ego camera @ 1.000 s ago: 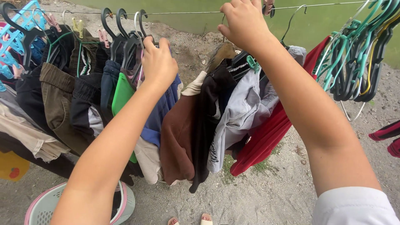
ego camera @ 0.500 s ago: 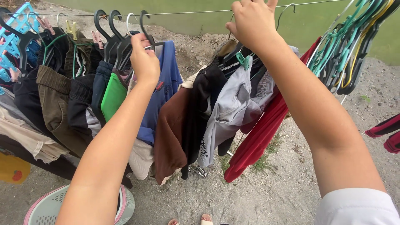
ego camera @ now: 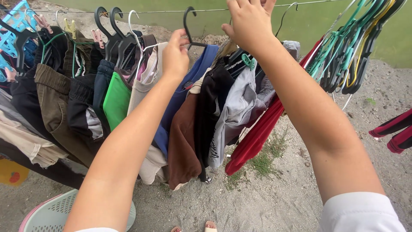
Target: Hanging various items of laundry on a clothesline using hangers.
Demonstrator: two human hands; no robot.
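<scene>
Fingers of the left hand (ego camera: 175, 53) clamp a curved black plastic hanger (ego camera: 187, 25) bearing soft blue cloth (ego camera: 180, 103), below the thin wire line (ego camera: 171, 11); right hand (ego camera: 249, 23) curls closed at that wire.

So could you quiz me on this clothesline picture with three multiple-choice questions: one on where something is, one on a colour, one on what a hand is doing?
1. Where is the laundry basket?
A. on the ground at lower left
B. hung on the line
C. by the empty hangers at right

2. What colour is the garment on the hanger that the left hand holds?
A. red
B. blue
C. yellow

3. What is the right hand doing?
A. hanging at the side
B. resting in the basket
C. raised to the wire line

Answers: 1 A, its rim shows on the sand by the feet. 2 B, blue cloth hangs under that black hook. 3 C, its fingers are up at the wire.
</scene>
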